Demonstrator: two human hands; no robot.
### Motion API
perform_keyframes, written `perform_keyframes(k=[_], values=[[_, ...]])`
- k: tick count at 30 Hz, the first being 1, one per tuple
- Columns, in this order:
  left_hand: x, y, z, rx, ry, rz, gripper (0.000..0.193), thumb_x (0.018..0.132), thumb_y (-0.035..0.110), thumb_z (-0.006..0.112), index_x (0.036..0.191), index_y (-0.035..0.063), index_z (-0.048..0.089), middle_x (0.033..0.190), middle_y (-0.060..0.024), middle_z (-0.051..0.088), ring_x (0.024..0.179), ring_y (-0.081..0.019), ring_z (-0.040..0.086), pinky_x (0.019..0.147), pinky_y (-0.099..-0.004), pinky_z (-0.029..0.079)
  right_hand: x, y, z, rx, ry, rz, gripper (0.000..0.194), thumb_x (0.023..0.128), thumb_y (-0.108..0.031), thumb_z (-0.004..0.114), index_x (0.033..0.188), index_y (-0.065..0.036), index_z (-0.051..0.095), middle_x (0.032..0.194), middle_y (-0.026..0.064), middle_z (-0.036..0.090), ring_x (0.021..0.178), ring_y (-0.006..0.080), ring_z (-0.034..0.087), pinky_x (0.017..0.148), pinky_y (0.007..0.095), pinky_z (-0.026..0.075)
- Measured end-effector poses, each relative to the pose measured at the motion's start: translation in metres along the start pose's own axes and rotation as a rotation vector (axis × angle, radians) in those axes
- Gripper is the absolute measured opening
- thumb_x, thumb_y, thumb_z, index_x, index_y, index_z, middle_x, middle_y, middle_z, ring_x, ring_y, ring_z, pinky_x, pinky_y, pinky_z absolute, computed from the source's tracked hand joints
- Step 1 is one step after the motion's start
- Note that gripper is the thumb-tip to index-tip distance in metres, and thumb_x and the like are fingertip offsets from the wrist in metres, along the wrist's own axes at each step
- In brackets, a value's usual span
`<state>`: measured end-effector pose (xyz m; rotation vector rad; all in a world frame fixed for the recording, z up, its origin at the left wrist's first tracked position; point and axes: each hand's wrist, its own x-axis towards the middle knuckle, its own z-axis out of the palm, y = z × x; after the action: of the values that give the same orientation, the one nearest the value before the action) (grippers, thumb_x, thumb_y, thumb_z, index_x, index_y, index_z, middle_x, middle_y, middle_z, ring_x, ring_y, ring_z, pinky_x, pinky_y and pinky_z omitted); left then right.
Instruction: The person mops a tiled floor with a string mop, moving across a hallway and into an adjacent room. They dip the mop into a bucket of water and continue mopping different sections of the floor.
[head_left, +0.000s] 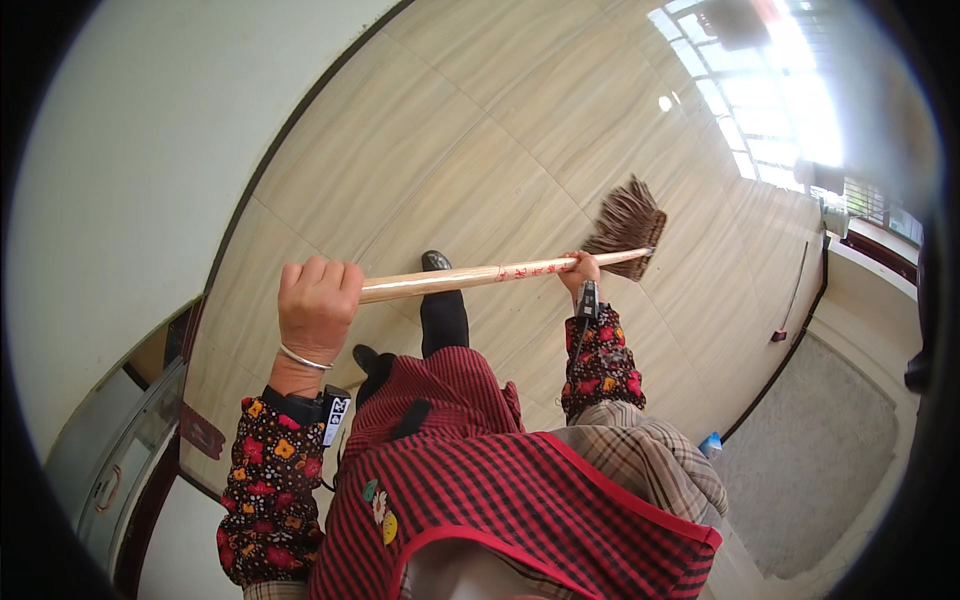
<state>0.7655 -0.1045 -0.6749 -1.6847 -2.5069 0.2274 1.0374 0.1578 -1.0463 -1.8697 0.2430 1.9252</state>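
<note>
Both my hands grip the wooden handle (465, 277) of a mop, which bears red writing. My left hand (321, 304) is closed over its upper end, at the left. Farther along and lower down, my right hand (580, 273) wraps the handle not far from the head. The mop head (626, 225) has brown strands fanned out on the floor, away from a stitched band. Only the far part of the handle shows past my right hand, where it meets that band. A strapped device sits at each wrist.
Glossy beige tiles (465, 165) reflect a barred window. A pale wall (150, 150) with dark skirting bounds the left. My shoe (436, 260) stands below the handle. At right are a thin rod with a dark red end (779, 336) and a blue-and-white packet (710, 445). A door (131, 457) is lower left.
</note>
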Motion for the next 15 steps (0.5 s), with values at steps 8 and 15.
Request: perform_keyframes(k=[8,15], values=[[-0.039,-0.012,0.001,-0.073,-0.081,-0.128,0.008,0.065,0.006,0.055,0.066,0.0106,0.049,0.06,-0.0021,0.042,0.062,-0.0203,0.045,0.058,-0.0331,0.034,-0.05,-0.004,0.008,-0.04,-0.055,-0.073,0.007,0.086,-0.007,0.038,0.08,-0.007,0.034,0.059,0.0031,0.04,0.051,0.0148,0.042,0.051,0.0329,0.042],[-0.064,-0.025,-0.029,-0.012,0.004,-0.266,0.007,0.066,0.009,0.056,0.067,0.011,0.049,0.061,-0.0009,0.042,0.062,-0.0184,0.045,0.058,-0.0319,0.034,-0.083,0.012,0.043,-0.153,-0.166,-0.024,0.011,0.087,-0.009,0.037,0.077,-0.008,0.035,0.063,0.0043,0.04,0.052,0.0141,0.039,0.045,0.0259,0.038]])
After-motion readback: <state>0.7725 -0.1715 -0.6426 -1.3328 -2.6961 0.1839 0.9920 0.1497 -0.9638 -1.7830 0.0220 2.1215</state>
